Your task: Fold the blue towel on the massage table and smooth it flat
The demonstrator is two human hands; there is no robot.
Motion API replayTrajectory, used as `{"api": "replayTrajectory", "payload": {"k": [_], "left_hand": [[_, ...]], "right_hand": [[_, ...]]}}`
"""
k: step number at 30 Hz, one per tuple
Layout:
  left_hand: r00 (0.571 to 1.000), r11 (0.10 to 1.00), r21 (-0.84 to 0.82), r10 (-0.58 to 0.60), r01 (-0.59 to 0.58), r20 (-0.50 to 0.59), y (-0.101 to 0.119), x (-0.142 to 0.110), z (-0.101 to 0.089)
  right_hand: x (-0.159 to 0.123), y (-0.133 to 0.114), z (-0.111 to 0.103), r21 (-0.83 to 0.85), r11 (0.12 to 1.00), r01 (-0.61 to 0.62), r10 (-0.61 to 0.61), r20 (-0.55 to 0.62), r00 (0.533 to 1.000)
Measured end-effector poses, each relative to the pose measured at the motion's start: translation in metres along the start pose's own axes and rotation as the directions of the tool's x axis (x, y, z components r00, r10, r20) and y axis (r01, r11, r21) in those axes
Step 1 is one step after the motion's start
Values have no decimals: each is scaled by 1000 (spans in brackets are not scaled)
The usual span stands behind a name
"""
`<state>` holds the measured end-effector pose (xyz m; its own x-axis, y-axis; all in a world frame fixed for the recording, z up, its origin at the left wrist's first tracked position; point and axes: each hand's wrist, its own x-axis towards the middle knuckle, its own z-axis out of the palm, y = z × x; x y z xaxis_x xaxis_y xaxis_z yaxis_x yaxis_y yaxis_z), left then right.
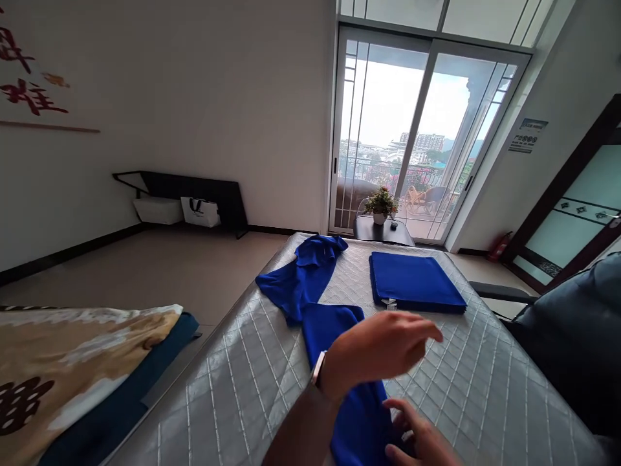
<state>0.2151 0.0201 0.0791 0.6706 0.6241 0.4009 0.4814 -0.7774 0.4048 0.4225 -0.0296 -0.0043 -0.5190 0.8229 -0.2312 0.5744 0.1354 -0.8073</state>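
Observation:
A long piece of blue fabric (356, 421) runs along the silver quilted bed surface (252, 369) in front of me, its nearer part fairly flat. Toward the far edge it becomes a crumpled heap (310, 275). Above the fabric, my left hand (388, 346), with a band at the wrist, reaches across to the right; its fingers are bent and apart, with nothing seen in them. Lower down, my right hand (420, 433) is at the fabric's right edge, thumb and fingers loosely curled and apart. A neat folded stack of blue fabric (412, 278) lies beyond, with a small pale tag at its front.
A dark chair (572, 343) stands close on the right. At the far end is a small black table (373, 233) with a potted plant (381, 204), before glass sliding doors (422, 129). On the left lies a patterned blanket (87, 362); a black bench (228, 197) lines the wall.

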Motion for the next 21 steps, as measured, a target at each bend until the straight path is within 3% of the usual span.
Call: {"api": "replayTrajectory", "payload": {"k": [2, 3, 4, 7, 10, 12, 17, 21], "left_hand": [[986, 984, 63, -164, 165, -21, -48, 46, -37], [975, 970, 115, -219, 212, 47, -67, 60, -46], [953, 958, 174, -258, 229, 162, -81, 66, -49], [902, 939, 242, -313, 245, 299, -100, 52, -36], [876, 926, 281, -342, 252, 339, -101, 24, -22], [872, 916, 309, -357, 256, 335, -97, 11, -24], [881, 874, 390, -403, 290, 249, -70, -23, -48], [869, 797, 474, -480, 374, 122, -40, -76, -66]], "right_hand": [[-9, -7, 9, 28, 999, 34, -35, 13, 999], [-12, -11, 15, 41, 997, 64, -65, 32, 997], [-16, -14, 21, 47, 994, 101, -104, 55, 993], [-22, -21, 39, 9, 978, 206, -206, 62, 977], [-29, -29, 46, -77, 975, 207, -212, -55, 976], [-37, -33, 44, -146, 977, 154, -174, -136, 975], [-62, -24, 46, -343, 939, 35, -142, -293, 945], [-85, 1, 62, -488, 872, -32, -211, -434, 876]]}}
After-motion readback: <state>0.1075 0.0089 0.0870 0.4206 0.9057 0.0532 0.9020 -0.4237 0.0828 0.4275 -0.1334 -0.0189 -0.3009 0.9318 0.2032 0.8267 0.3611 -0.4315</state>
